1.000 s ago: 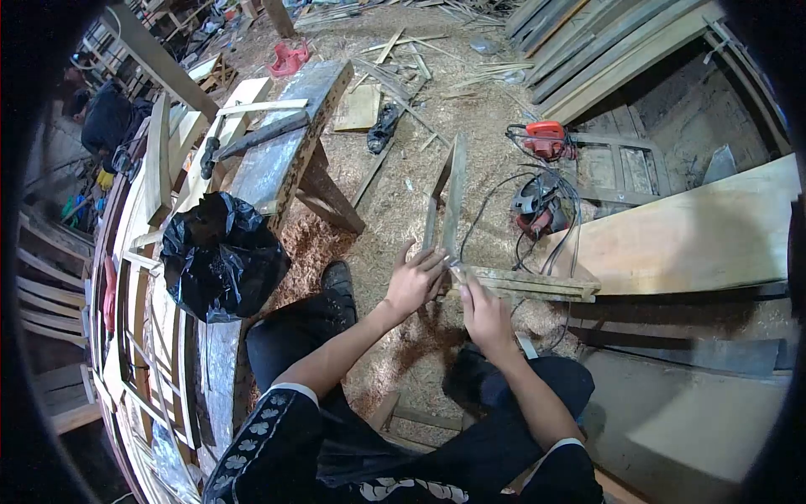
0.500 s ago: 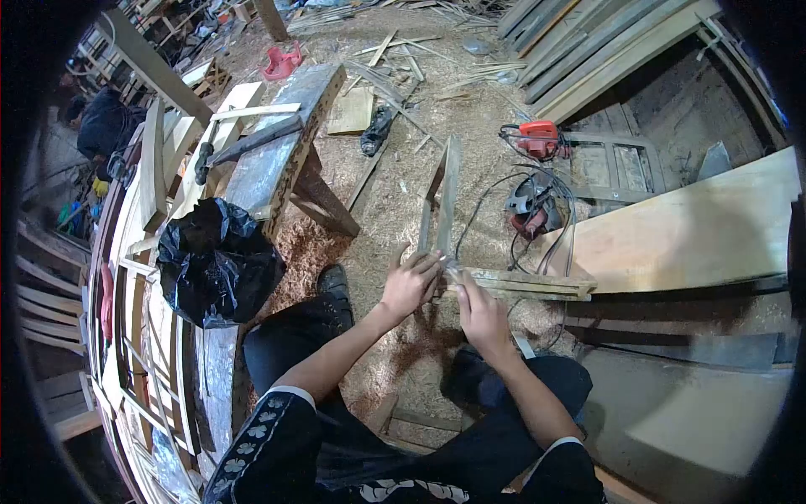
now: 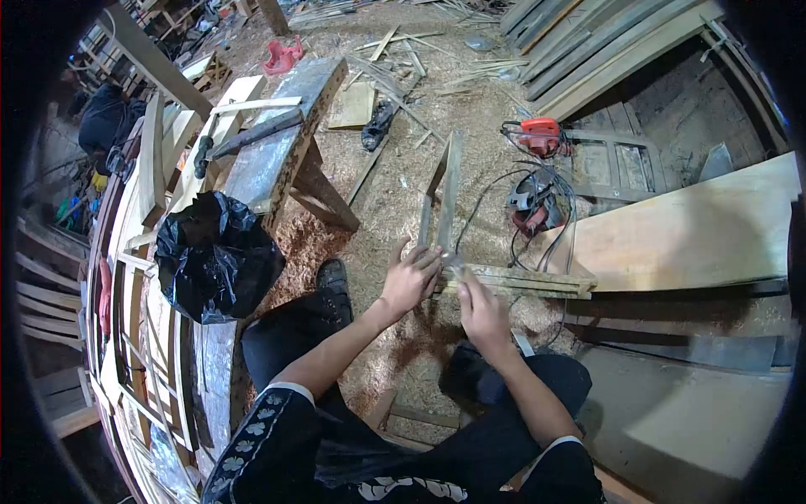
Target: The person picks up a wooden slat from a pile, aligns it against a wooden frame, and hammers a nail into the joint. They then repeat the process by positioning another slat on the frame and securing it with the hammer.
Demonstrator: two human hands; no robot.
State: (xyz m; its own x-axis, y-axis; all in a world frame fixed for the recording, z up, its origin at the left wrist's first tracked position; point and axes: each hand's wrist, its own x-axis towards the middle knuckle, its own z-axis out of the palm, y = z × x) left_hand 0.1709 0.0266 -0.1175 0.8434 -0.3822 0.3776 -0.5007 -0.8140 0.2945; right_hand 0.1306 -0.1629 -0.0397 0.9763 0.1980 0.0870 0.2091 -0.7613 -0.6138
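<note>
Both hands (image 3: 411, 281) nearly meet, seemingly palms-down.

Woodworking workshop, rough-floored. Floor (image 3: 395, 197) — strewn with wood shavings (image 3: 294, 252) and loose offcuts (image 3: 403, 42). Bench (image 3: 290, 134), worn, one, thick-topped, with a hammer (image 3: 202, 157) beside it. Power tool (image 3: 537, 202), corded, one, on the floor; red tool (image 3: 540, 137), one, near it. Planks (image 3: 596, 63), several, stacked at upper right. Broad board (image 3: 688, 227), pale, one. Curved wood pieces (image 3: 50, 307), a row, far left — plus long strips (image 3: 155, 361) alongside. Co-worker (image 3: 105, 122), one, dark-clothed, upper left.
</note>
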